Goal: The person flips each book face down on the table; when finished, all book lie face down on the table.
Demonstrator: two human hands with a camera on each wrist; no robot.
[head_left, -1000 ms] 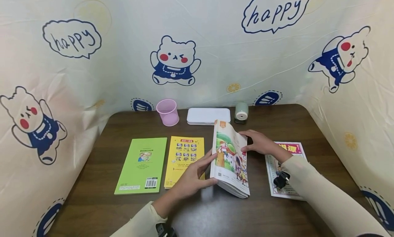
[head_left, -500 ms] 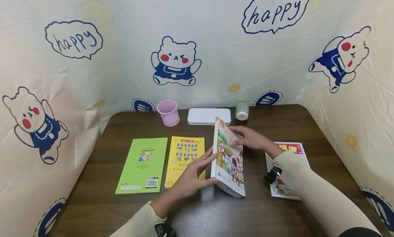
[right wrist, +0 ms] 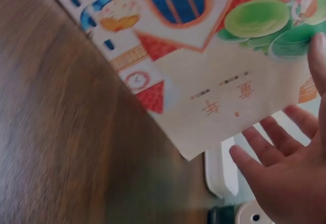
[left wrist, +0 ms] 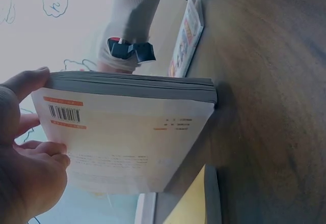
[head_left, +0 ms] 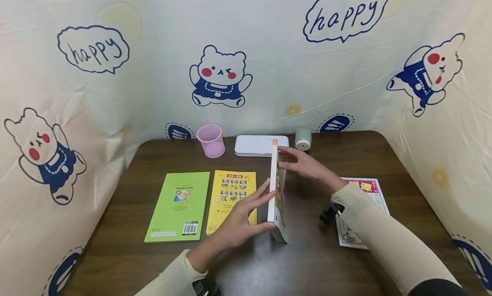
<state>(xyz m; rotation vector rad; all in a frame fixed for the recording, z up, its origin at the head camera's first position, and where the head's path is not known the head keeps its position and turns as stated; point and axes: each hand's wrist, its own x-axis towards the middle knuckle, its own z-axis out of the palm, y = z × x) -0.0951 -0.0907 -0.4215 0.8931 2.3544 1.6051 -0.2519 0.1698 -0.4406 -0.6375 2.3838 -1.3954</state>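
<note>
An illustrated paperback book (head_left: 277, 202) stands almost upright on its long edge in the middle of the brown table (head_left: 269, 266). My left hand (head_left: 242, 217) holds it from the left, fingers flat on the back cover and thumb hooked round the near edge. The left wrist view shows that back cover (left wrist: 127, 132) with its barcode, and my left hand (left wrist: 25, 168) pinching the corner. From the right, my right hand (head_left: 303, 164) presses the top of the front cover with straight fingers. The right wrist view shows the colourful front cover (right wrist: 229, 76) and my spread right hand (right wrist: 285, 183).
A green book (head_left: 178, 206) and a yellow book (head_left: 230, 189) lie flat to the left. A red magazine (head_left: 365, 189) lies on the right, partly under my right forearm. A pink cup (head_left: 210, 140), white case (head_left: 257, 145) and small green cylinder (head_left: 303, 139) line the back edge. Printed cloth walls surround the table.
The book has swung from leaning right to nearly upright on its edge. My right hand rose and moved left along the front cover. My left hand stayed against the back cover.
</note>
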